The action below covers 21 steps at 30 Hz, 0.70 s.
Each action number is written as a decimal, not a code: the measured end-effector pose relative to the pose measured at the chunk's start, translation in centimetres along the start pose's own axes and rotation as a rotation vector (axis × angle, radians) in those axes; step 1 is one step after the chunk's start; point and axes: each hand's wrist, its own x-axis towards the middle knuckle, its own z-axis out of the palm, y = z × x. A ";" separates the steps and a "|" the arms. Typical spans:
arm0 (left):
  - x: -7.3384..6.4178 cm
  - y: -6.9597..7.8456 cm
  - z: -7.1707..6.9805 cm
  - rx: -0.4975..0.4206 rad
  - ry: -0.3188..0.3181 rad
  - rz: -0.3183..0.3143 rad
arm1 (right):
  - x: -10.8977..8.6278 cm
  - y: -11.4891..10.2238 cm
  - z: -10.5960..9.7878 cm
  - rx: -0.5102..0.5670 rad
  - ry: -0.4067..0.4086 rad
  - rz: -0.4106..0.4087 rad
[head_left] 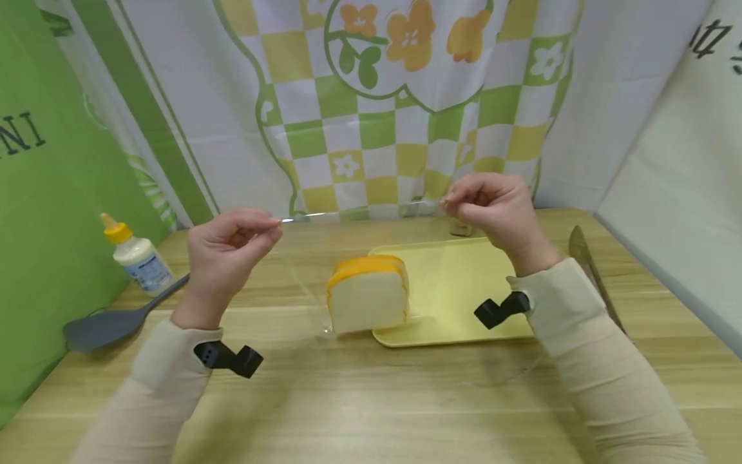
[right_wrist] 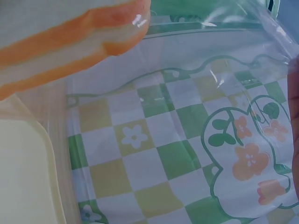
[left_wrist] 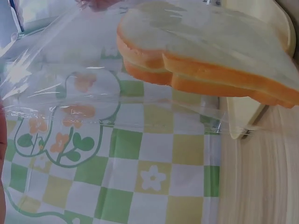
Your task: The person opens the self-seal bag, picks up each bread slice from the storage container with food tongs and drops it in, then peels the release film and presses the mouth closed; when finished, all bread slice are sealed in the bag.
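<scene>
My left hand (head_left: 228,254) and right hand (head_left: 493,209) each pinch, between thumb and fingertips, an upper corner of a clear plastic bag (head_left: 310,216), pulled taut between them. Low in the bag are stacked bread slices (head_left: 368,299), white with an orange crust, overlapping the tray's left end in the head view. In the left wrist view, transparent film lies over the bread slices (left_wrist: 201,42). The right wrist view shows the bread slices (right_wrist: 74,37) and glossy plastic bag (right_wrist: 224,70), with only a sliver of the right hand (right_wrist: 294,112) at the edge.
A yellow tray (head_left: 452,290) lies behind the bag, with a knife (head_left: 587,261) to its right and a small, unclear object (head_left: 460,228) at its back edge. On the left are a yellow-capped squeeze bottle (head_left: 143,263) and a grey spatula (head_left: 110,328). Patterned cloth (head_left: 394,129) hangs behind.
</scene>
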 end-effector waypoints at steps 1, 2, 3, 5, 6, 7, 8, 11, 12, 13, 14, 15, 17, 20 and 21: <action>0.1 0.0 0.1 0.008 0.007 0.012 | 0.1 0.0 0.0 -0.009 0.003 -0.002; 0.1 0.0 0.1 0.014 0.014 0.022 | 0.2 0.0 0.0 -0.014 0.003 -0.003; 0.2 0.0 0.1 0.021 0.021 0.028 | 0.2 0.0 0.0 -0.020 0.002 0.001; 0.2 0.0 0.2 0.036 0.023 0.034 | 0.3 0.1 0.0 -0.034 0.000 0.017; 0.2 0.0 0.2 0.047 0.020 0.033 | 0.3 0.1 -0.1 -0.045 0.001 0.032; 0.2 0.0 0.2 0.057 0.013 0.030 | 0.3 0.1 -0.2 -0.063 0.000 0.050; 0.2 0.0 0.3 0.072 0.007 0.024 | 0.3 0.1 -0.4 -0.084 -0.004 0.070; 0.2 0.1 0.4 0.133 -0.014 0.002 | 0.6 -0.6 -0.7 -0.160 -0.015 0.133; 0.3 0.1 0.5 0.146 -0.018 -0.010 | 0.9 -1.0 -0.7 -0.193 -0.021 0.154; 0.3 0.2 0.5 0.150 -0.021 -0.021 | 1.2 -1.4 -0.5 -0.242 -0.031 0.177; 0.4 0.2 0.6 0.156 -0.023 -0.031 | 1.7 -1.9 -0.2 -0.293 -0.044 0.197; 0.5 0.2 0.7 0.148 -0.026 -0.041 | 2.2 -2.4 0.3 -0.350 -0.057 0.214; 0.6 0.3 0.9 0.126 -0.034 -0.059 | 3.4 -3.2 1.7 -0.470 -0.115 0.241; 0.8 0.2 1.2 0.105 -0.044 -0.067 | 5.1 -3.9 4.9 -0.615 -0.256 0.281; 0.8 0.2 1.4 0.100 -0.048 -0.065 | 5.6 -3.9 5.9 -0.646 -0.310 0.296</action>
